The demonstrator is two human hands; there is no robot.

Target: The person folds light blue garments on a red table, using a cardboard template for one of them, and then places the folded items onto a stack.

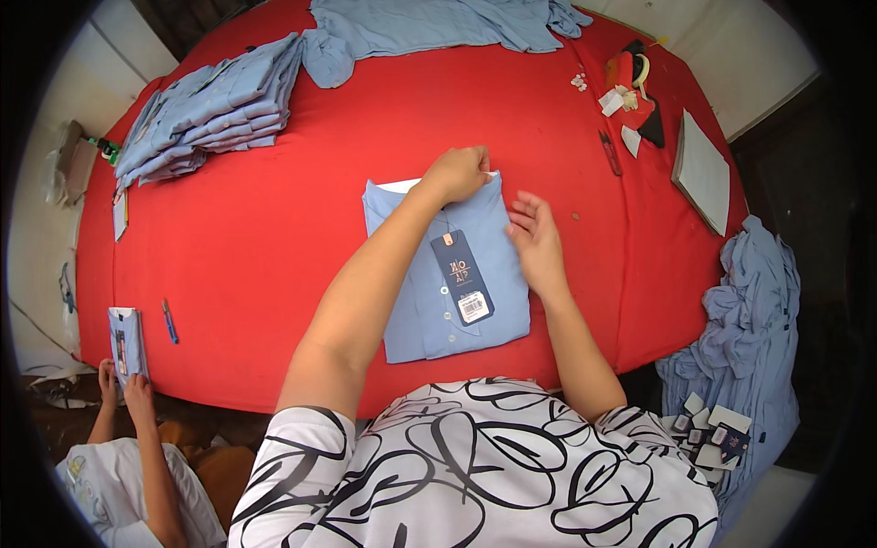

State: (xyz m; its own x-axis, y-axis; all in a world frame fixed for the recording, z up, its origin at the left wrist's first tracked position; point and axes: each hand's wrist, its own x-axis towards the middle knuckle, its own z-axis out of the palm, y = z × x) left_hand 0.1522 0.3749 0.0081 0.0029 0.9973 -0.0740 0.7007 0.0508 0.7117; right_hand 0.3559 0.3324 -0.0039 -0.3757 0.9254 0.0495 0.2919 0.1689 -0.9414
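A light blue shirt point(420, 301), folded into a rectangle, lies on the red cloth in front of me. White material shows at its far edge. A navy hang tag point(454, 260) with a white barcode label rests on its front, next to the row of buttons. My left hand point(459, 173) reaches across the shirt, its fingers closed on the far right corner by the collar; the fingertips are partly hidden. Beside the shirt's right edge, my right hand point(537, 239) is open, fingers apart and holding nothing.
Folded blue shirts point(219, 105) are stacked far left; loose blue garments point(438, 26) lie at the far edge. Right are red snips point(610, 153), a tape roll point(642, 75), a white pad point(702, 173) and hanging shirts point(754, 320). Lower left, another person's hands point(137, 395) hold a folded shirt point(132, 340).
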